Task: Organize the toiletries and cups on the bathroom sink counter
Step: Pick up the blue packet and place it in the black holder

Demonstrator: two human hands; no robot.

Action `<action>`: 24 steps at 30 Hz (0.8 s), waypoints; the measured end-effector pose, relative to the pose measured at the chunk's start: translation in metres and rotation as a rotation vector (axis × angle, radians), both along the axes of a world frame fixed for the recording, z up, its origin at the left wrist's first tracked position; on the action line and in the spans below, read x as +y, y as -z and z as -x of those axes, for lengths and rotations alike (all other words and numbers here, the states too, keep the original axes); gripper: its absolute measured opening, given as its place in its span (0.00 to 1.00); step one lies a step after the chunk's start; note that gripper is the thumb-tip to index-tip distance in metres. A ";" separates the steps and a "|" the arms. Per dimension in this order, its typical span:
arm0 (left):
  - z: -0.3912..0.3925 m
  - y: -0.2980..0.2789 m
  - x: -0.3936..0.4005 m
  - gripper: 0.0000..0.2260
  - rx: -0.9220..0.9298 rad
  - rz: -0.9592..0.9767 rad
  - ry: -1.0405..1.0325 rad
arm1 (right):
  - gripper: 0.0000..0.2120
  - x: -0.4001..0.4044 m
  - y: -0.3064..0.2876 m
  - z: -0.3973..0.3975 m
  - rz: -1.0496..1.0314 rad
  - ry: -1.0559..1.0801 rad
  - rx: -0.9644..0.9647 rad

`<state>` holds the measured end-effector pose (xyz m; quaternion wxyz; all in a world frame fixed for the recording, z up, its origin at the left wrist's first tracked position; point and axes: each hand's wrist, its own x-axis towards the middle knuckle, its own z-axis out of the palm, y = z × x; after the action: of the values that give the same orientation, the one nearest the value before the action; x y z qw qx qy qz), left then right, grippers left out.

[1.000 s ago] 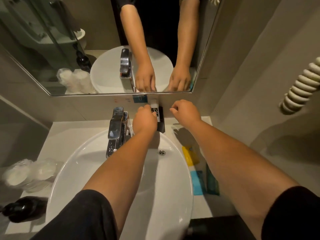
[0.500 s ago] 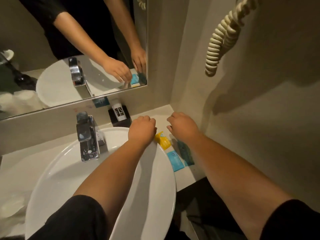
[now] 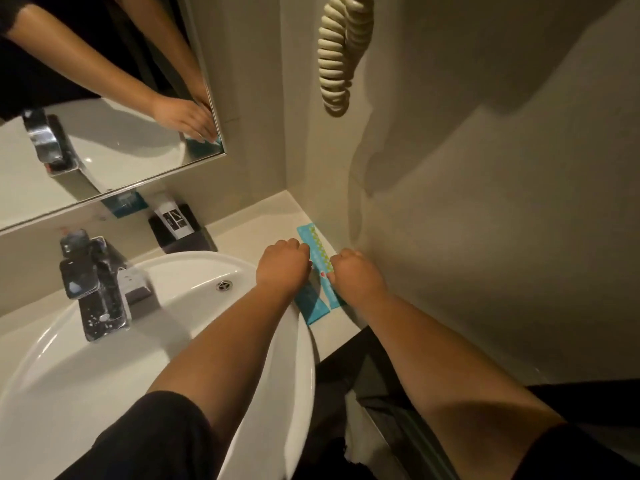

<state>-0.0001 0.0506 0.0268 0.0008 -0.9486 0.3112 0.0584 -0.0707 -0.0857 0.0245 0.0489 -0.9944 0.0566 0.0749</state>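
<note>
A long teal packet with a dotted strip lies on the white counter, along the right wall beside the sink basin. A second, plain teal packet lies next to it, toward the front edge. My left hand and my right hand are curled knuckles-up on either side of the long packet, with fingertips down on it. In the mirror, fingers touch a teal packet. The hands hide whatever lies under them. No cups are in view.
A black tray holding a white tube stands at the back behind the basin. The chrome faucet is at the left. A coiled cream cord hangs on the right wall. The counter's front edge drops to a dark floor.
The view has swung right. Both hands left the black tray at the back and came to the teal packets by the right wall. The yellow item seen earlier is out of sight.
</note>
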 end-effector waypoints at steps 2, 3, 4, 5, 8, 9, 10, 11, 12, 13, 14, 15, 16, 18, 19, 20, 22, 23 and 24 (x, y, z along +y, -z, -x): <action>0.001 0.008 -0.007 0.12 0.037 -0.012 -0.023 | 0.15 -0.001 0.008 -0.001 -0.012 0.023 0.028; 0.001 0.011 -0.011 0.12 0.056 -0.016 -0.035 | 0.14 -0.002 0.012 -0.002 -0.022 0.033 0.041; 0.001 0.014 -0.014 0.12 0.074 -0.014 -0.047 | 0.13 -0.002 0.015 -0.004 -0.027 0.042 0.051; 0.000 0.016 -0.018 0.13 0.097 -0.004 -0.059 | 0.12 -0.002 0.018 -0.006 -0.031 0.053 0.062; -0.003 0.022 -0.028 0.14 0.211 0.055 -0.140 | 0.12 0.000 0.026 -0.016 -0.081 0.113 0.104; -0.006 0.025 -0.030 0.14 0.274 0.087 -0.195 | 0.12 0.001 0.028 -0.020 -0.098 0.136 0.117; -0.008 0.027 -0.033 0.15 0.339 0.120 -0.257 | 0.12 0.001 0.030 -0.023 -0.116 0.159 0.129; -0.012 0.029 -0.035 0.15 0.391 0.149 -0.312 | 0.12 0.002 0.032 -0.027 -0.133 0.180 0.141; -0.015 0.030 -0.037 0.15 0.425 0.171 -0.353 | 0.12 0.003 0.033 -0.029 -0.148 0.200 0.153; -0.019 0.032 -0.039 0.14 0.444 0.191 -0.383 | 0.12 0.003 0.035 -0.032 -0.161 0.223 0.164; -0.022 0.032 -0.040 0.14 0.456 0.206 -0.409 | 0.12 0.004 0.036 -0.034 -0.169 0.248 0.173; -0.024 0.034 -0.041 0.14 0.465 0.218 -0.435 | 0.11 0.005 0.037 -0.036 -0.169 0.272 0.179; -0.026 0.035 -0.042 0.14 0.477 0.229 -0.466 | 0.11 0.006 0.038 -0.038 -0.169 0.291 0.182; -0.028 0.041 -0.045 0.14 0.514 0.256 -0.530 | 0.10 0.007 0.040 -0.042 -0.188 0.317 0.184; -0.028 0.043 -0.047 0.14 0.532 0.274 -0.560 | 0.11 0.007 0.040 -0.044 -0.204 0.327 0.181; -0.029 0.046 -0.049 0.14 0.551 0.290 -0.590 | 0.11 0.007 0.041 -0.046 -0.221 0.338 0.177; -0.031 0.049 -0.052 0.13 0.595 0.323 -0.648 | 0.11 0.005 0.043 -0.049 -0.265 0.366 0.174; -0.031 0.050 -0.052 0.13 0.615 0.337 -0.676 | 0.11 0.004 0.044 -0.050 -0.294 0.387 0.177; -0.031 0.052 -0.052 0.12 0.630 0.353 -0.704 | 0.10 0.004 0.046 -0.051 -0.326 0.412 0.178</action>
<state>0.0313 -0.0017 -0.0248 -0.2734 -0.9180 -0.0372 0.2848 -0.0198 -0.0817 -0.0218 0.2176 -0.9303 0.2490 0.1588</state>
